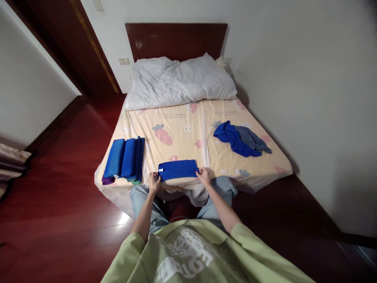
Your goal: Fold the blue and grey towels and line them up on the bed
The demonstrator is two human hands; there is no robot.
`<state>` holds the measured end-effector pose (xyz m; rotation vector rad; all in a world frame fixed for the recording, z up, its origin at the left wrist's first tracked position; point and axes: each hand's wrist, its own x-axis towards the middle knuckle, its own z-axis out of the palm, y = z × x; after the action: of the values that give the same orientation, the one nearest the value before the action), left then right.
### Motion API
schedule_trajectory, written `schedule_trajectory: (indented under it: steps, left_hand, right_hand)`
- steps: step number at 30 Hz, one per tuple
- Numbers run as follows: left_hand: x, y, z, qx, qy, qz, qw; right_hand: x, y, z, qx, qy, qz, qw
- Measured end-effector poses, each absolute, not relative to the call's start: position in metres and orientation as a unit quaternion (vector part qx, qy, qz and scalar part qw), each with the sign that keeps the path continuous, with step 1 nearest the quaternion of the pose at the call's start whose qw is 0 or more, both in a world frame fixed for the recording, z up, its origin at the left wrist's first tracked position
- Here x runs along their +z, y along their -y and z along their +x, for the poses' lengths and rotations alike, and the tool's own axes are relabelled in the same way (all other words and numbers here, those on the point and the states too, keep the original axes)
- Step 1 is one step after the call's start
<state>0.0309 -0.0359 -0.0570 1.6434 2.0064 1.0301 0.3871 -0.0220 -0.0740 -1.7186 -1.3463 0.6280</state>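
Observation:
A blue cloth [178, 169], folded into a long flat strip with a small white tag at its left end, lies near the front edge of the bed. My left hand [154, 182] pinches its lower left corner. At the opposite end, my right hand [203, 175] has its fingers closed on the right edge. Several folded cloths [128, 158], mostly blue with purple and green edges low down, lie to the left. On the right side of the bed is a crumpled heap of blue and grey-blue cloths [237, 137].
The bed [182, 133] has a yellow patterned sheet. A bunched white quilt [179, 82] lies against the dark headboard [176, 39]. Walls stand behind and to the right, and a dark door [70, 43] is at the back left.

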Motion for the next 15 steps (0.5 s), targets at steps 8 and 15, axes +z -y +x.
schedule_trajectory:
  steps: [8,15]
  left_hand:
    - [-0.05,0.044,0.041,0.306,-0.637,0.695,0.132]
    - [-0.052,0.051,0.025,0.284,-0.607,0.719,0.186]
  right_hand:
    - [-0.051,0.031,0.381,0.129,0.734,-0.587,0.315]
    - [-0.053,0.047,0.385,0.115,0.758,-0.582,0.271]
